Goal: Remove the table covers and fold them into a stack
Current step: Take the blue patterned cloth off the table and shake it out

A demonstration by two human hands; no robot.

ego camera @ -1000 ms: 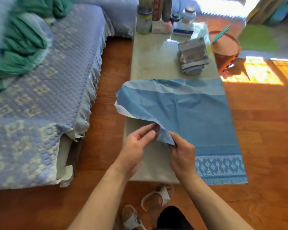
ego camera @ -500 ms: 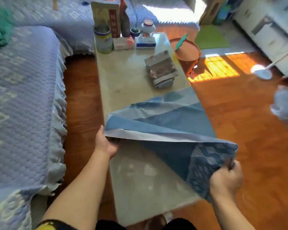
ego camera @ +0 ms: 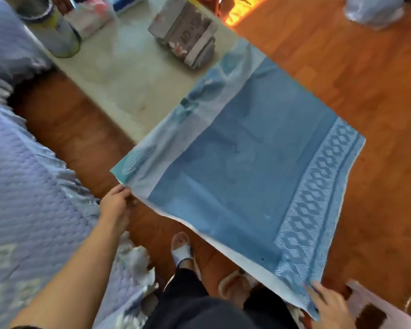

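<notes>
A blue table cover (ego camera: 242, 167) with a pale band and a white diamond-pattern border is stretched out flat in the air between my hands, over the near end of the low beige table (ego camera: 133, 77). My left hand (ego camera: 115, 203) pinches its near left corner. My right hand (ego camera: 328, 302) grips the near right corner by the patterned border. The cover's far edge rests on or hangs just over the tabletop. A stack of folded grey covers (ego camera: 185, 36) lies on the table beyond it.
A quilted lilac sofa (ego camera: 29, 186) runs along the left. A can (ego camera: 55, 36) and small boxes (ego camera: 93, 17) stand at the table's far end. Wooden floor (ego camera: 342, 67) lies to the right, with a pale plastic bag (ego camera: 373, 10). My feet in sandals (ego camera: 183, 250) are below.
The cover has gone from half-peeled and sagging to spread taut between my hands. My right hand pulled its patterned corner toward me and right; my left hand moved down with the other corner.
</notes>
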